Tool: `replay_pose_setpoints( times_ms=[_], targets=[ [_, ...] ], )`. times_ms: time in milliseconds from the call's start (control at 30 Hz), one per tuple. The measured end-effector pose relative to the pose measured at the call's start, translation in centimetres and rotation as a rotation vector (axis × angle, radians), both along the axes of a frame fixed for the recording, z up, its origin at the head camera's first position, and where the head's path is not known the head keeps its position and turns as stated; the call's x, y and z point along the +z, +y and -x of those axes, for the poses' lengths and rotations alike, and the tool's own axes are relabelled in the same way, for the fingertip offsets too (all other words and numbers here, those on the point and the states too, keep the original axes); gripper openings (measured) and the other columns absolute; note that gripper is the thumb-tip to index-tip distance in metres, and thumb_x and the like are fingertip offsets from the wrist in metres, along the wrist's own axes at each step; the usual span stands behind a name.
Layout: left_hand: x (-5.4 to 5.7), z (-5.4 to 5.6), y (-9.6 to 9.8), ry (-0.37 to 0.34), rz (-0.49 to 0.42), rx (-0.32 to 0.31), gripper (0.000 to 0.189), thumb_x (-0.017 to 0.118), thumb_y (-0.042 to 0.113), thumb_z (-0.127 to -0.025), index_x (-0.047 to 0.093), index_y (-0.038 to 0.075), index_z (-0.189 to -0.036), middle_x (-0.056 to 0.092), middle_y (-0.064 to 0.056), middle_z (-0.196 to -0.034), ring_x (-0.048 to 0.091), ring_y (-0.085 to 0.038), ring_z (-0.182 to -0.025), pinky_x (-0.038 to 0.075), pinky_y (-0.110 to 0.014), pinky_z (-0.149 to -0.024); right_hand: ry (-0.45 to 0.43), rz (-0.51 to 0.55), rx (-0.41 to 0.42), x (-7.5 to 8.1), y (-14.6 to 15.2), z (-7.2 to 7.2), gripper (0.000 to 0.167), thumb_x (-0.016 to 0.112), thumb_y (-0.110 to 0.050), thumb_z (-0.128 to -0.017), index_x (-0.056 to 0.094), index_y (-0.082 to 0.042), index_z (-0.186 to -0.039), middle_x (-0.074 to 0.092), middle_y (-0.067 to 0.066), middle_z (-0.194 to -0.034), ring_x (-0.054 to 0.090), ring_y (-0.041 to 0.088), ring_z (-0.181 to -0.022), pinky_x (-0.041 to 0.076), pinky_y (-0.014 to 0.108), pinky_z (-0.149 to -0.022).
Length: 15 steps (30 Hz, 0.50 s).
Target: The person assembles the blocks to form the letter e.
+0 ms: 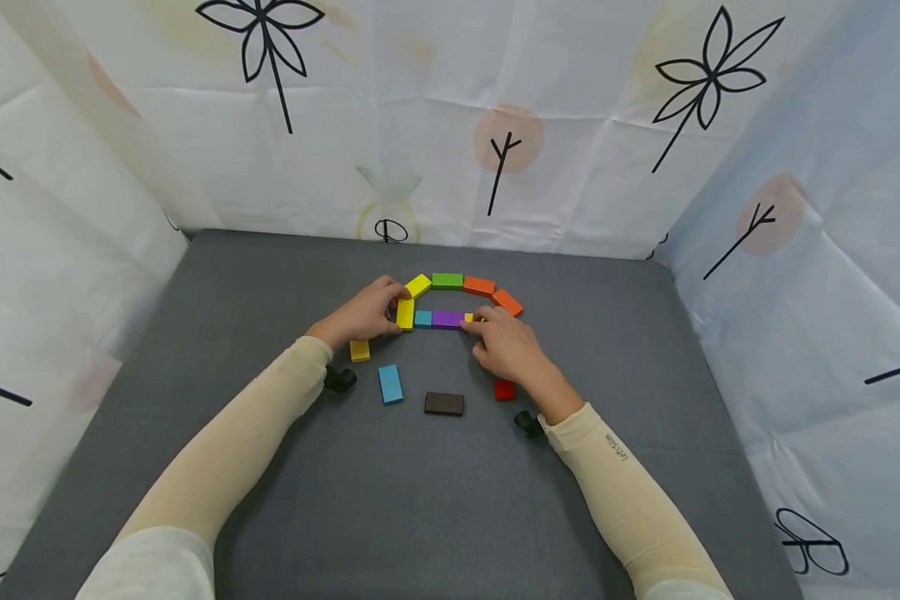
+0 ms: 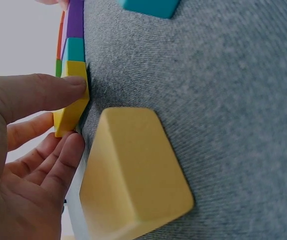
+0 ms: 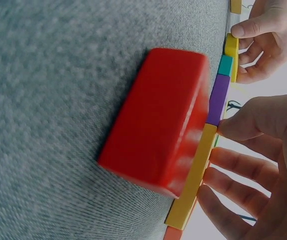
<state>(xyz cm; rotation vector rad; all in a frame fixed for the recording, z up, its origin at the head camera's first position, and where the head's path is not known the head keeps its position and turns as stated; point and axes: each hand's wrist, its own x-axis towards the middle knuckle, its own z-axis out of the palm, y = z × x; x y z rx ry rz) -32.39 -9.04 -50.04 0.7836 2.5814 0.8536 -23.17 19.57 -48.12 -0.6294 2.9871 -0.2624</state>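
Wooden blocks form a closed outline on the grey table. With thumb and fingers, my left hand (image 1: 363, 312) pinches the yellow block (image 1: 406, 315) at the outline's left end. A short teal block (image 1: 423, 319) and a purple block (image 1: 447, 320) continue from it along the near side. My right hand (image 1: 506, 342) holds the amber block (image 3: 196, 172) beside the purple one, thumb at the joint and fingertips along its far edge; in the head view that hand mostly covers the block. Behind run another yellow block (image 1: 418, 286), a green block (image 1: 447, 282) and two orange blocks (image 1: 479, 286).
Closer to me lie loose blocks: a tan-yellow one (image 2: 138, 170) by the left wrist, a light blue one (image 1: 391, 384), a dark brown one (image 1: 444, 404), and a red one (image 3: 153, 115) under the right wrist. Printed white cloth (image 1: 570, 167) hangs around the table.
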Motion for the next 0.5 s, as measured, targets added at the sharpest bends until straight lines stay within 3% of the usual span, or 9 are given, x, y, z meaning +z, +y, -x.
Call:
replay_pose_setpoints(
  times_ms=[500],
  targets=[
    [-0.41,-0.11,0.03,0.001,-0.03,0.01,0.057,0.084,0.001,-0.094,0.06,-0.001,-0.146,0.048,-0.018,-0.138,0.056,-0.031,-0.109,0.052,-0.045,-0.096,-0.006,-0.005,-0.004,-0.08,0.0,0.08,0.046,0.065,-0.011,-0.104,0.069,-0.016,-0.149,0.062,0.007,-0.141,0.056,0.024,-0.115,0.052,0.038,-0.075]
  ],
)
